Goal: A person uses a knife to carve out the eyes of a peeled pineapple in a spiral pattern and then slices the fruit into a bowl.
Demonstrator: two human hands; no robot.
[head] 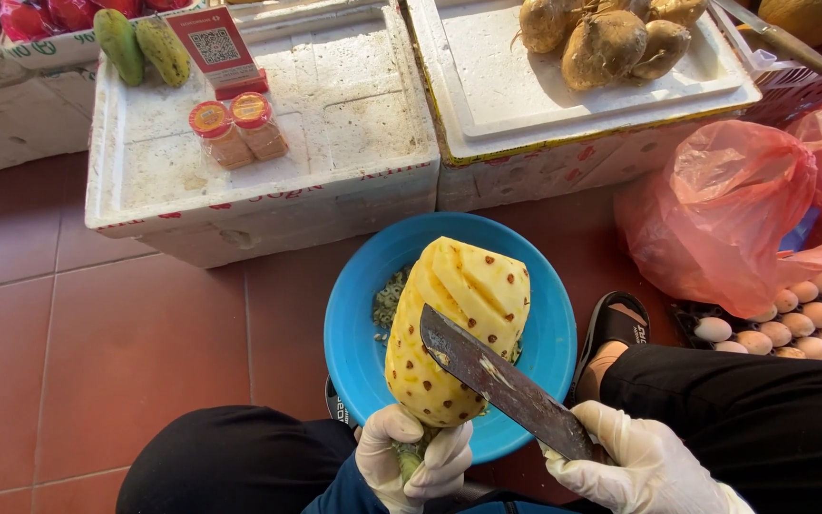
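Your left hand (414, 462) and right hand (641, 468) are wearing thin white gloves, smooth, slightly wrinkled. Knife (501, 381) in your right grip is showing dull, stained dark metal, matt. Pineapple (457, 329) above your left grip is looking wet, glossy, pitted. Blue bowl (354, 333) under it is reading as smooth plastic. Foam boxes (268, 205) beyond are looking rough, matt, scuffed.

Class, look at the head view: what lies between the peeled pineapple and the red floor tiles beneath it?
In the head view, a blue plastic bowl lies between them. The pineapple hangs over it, held by the left hand, with peel scraps in the bowl.
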